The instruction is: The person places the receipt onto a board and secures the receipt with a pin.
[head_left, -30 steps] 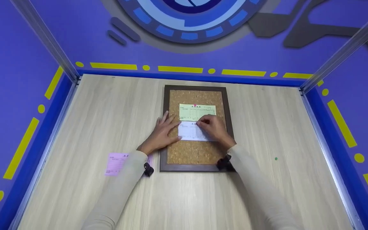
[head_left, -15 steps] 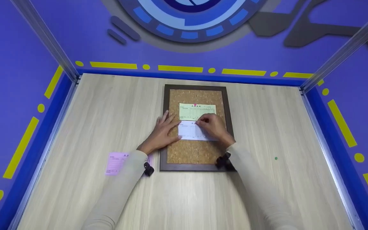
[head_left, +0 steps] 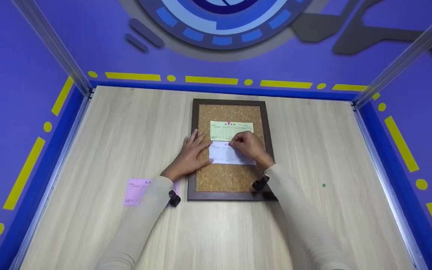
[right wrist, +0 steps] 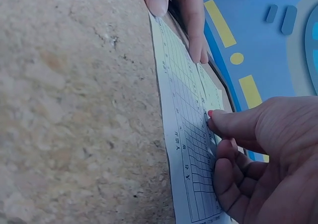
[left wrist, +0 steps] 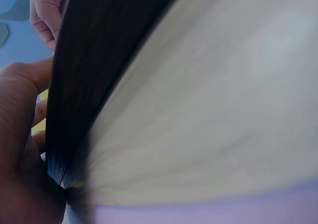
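White slip (head_left: 221,153): prob. light, tears easily; hold left edge. R hand (head_left: 251,144) pinches red pin (right wrist: 210,113), L hand (head_left: 190,157) spread.

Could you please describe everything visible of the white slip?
The white slip is a thin rectangular paper form printed with a grid and small characters. It lies roughly flat on the corkboard, on the near side of the green slip. The left hand touches its left edge; the right hand pinches what looks like a red pin at its top edge.
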A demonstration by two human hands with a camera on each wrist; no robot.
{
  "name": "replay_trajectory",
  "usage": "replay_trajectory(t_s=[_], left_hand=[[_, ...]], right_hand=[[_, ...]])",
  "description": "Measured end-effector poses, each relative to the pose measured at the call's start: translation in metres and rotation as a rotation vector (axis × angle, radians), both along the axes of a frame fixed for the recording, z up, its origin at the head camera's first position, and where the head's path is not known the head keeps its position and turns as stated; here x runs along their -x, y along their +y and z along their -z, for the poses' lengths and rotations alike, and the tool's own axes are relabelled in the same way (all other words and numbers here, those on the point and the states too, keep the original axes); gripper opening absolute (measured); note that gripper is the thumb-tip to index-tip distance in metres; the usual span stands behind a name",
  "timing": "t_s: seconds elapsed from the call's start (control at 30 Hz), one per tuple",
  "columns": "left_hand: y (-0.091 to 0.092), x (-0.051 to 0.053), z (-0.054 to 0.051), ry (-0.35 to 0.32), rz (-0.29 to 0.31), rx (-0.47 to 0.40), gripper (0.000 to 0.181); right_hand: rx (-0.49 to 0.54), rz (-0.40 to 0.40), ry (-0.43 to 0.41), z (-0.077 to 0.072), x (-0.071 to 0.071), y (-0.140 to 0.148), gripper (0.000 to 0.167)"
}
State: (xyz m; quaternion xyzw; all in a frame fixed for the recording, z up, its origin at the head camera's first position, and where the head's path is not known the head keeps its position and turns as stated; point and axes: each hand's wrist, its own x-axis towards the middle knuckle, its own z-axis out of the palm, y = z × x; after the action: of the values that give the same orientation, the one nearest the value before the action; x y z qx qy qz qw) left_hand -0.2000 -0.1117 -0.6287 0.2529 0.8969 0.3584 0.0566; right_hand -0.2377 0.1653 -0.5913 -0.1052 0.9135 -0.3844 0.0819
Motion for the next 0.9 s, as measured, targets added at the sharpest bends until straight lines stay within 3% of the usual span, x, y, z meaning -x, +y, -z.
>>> replay_trajectory(t_s=[0.2, 0.63, 0.9], left_hand=[[0.000, 0.001, 0.001, 0.003, -0.004, 0.003, 0.071], [0.000, 0.000, 0.001, 0.027, 0.004, -0.011, 0.070], [0.000, 0.000, 0.000, 0.014, 0.000, -0.013, 0.070]], right_hand=[[-0.043, -0.024, 0.009, -0.001, 0.001, 0.000, 0.015], [-0.096, -0.015, -0.058, -0.009, 0.005, -0.003, 0.019], [-0.077, 0.014, -0.102, -0.011, 0.009, -0.003, 0.020]])
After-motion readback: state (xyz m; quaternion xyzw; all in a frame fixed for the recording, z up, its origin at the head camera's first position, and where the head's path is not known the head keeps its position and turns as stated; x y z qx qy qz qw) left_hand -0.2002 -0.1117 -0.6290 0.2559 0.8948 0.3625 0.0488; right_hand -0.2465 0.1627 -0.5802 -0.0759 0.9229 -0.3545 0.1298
